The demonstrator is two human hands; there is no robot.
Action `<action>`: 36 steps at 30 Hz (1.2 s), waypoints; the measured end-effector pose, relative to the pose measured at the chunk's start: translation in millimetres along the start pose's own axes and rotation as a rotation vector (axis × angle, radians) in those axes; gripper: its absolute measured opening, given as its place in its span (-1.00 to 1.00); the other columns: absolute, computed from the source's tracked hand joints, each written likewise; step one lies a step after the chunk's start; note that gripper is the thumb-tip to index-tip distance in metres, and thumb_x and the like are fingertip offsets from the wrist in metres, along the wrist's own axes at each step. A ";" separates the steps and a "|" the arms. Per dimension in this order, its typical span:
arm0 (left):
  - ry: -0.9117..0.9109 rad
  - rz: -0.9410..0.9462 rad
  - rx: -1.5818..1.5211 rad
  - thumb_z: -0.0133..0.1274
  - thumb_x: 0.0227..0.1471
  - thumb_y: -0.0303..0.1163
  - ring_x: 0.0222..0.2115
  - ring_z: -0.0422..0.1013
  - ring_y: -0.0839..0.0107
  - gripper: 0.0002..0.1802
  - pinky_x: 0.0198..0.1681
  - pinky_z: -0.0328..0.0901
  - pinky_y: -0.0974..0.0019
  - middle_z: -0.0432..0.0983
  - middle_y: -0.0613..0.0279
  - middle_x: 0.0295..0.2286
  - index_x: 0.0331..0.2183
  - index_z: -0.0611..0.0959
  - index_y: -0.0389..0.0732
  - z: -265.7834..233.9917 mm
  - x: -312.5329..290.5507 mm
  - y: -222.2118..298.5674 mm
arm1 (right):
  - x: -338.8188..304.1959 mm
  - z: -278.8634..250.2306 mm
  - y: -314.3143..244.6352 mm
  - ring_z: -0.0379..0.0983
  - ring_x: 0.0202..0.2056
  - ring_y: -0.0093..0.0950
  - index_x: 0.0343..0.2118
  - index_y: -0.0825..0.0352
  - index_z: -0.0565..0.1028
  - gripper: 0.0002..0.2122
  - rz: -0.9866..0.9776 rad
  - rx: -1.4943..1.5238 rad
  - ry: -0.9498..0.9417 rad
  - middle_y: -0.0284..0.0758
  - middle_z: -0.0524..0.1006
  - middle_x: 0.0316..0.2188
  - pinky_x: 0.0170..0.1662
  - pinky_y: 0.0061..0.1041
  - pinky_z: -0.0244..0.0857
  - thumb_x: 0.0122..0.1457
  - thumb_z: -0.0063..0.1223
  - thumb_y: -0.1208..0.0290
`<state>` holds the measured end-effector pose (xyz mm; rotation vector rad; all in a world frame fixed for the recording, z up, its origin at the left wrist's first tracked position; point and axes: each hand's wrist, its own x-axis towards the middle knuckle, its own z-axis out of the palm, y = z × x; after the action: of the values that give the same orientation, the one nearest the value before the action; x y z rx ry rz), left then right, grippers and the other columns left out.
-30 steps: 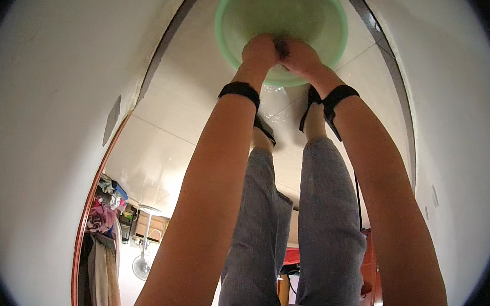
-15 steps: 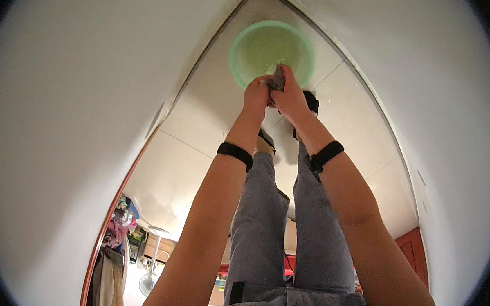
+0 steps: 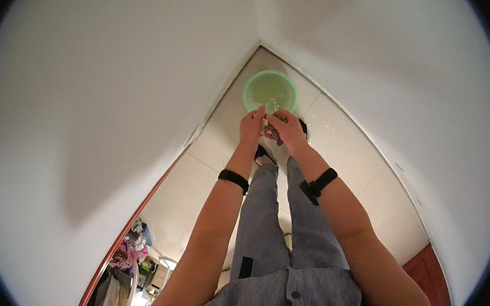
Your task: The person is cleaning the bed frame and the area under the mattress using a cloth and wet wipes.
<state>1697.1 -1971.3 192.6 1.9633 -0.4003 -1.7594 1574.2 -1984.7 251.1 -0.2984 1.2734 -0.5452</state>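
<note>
A crumpled, dark grey cloth point(image 3: 274, 133) with some red and white showing hangs between my two hands. My left hand point(image 3: 251, 125) is closed on its left side. My right hand point(image 3: 289, 131) has its fingers curled round the cloth's bunched right part. Both hands are at the near rim of a light green round basin point(image 3: 246, 98), which holds cloudy, pale water. White splashes or bubbles show on the water close to my fingertips. What exact kind of cloth it is I cannot make out.
The basin stands on pale floor tiles point(image 3: 339, 144) in a corner between two white walls point(image 3: 116, 95). My feet in dark footwear point(image 3: 265, 156) are just behind it. Water drops dot the floor at right. Piled clothes point(image 3: 132, 245) lie at lower left, and a red-brown panel point(image 3: 427, 280) stands at lower right.
The view has shifted, so the basin looks smaller and lower. My hands have moved slightly apart, and the cloth that was squeezed between them now spreads and hangs, with red showing.
</note>
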 end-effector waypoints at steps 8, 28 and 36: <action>-0.198 0.044 -0.264 -0.19 0.02 -0.23 -0.77 0.18 0.54 -0.75 -0.79 0.01 0.46 0.30 0.34 -0.68 -0.37 0.46 -0.19 -3.8 -119.2 50.7 | -100.2 44.1 -43.3 0.42 -0.53 -0.49 -0.36 0.36 0.45 -0.83 -0.385 -0.614 0.119 -0.27 0.47 -0.53 -0.48 -0.51 0.31 -0.04 -0.05 0.44; -0.314 0.088 -0.530 -0.23 0.06 -0.29 -0.68 0.17 0.48 -0.79 -0.72 0.10 0.46 0.31 0.23 -0.59 -0.41 0.47 -0.17 -1.2 -220.3 122.1 | -209.6 93.0 -103.7 0.38 -0.34 -0.15 -0.44 0.43 0.44 -0.66 -0.686 -0.650 0.364 -0.07 0.45 -0.43 -0.27 -0.25 0.26 0.07 -0.15 0.18; -0.518 0.287 -0.461 -0.13 0.04 -0.35 -0.86 -0.02 0.50 -0.73 -0.81 -0.06 0.45 0.20 0.27 -0.83 -0.64 0.53 -0.16 -33.1 -213.7 113.4 | -229.3 106.6 -119.8 0.37 -0.44 -0.19 -0.55 0.42 0.42 -0.62 -0.687 -0.728 0.352 -0.14 0.44 -0.53 -0.35 -0.25 0.24 0.10 -0.22 0.13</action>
<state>1711.5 -1953.2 435.7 1.0712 -0.3768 -1.9374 1606.0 -1970.0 528.7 -1.3273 1.6834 -0.7114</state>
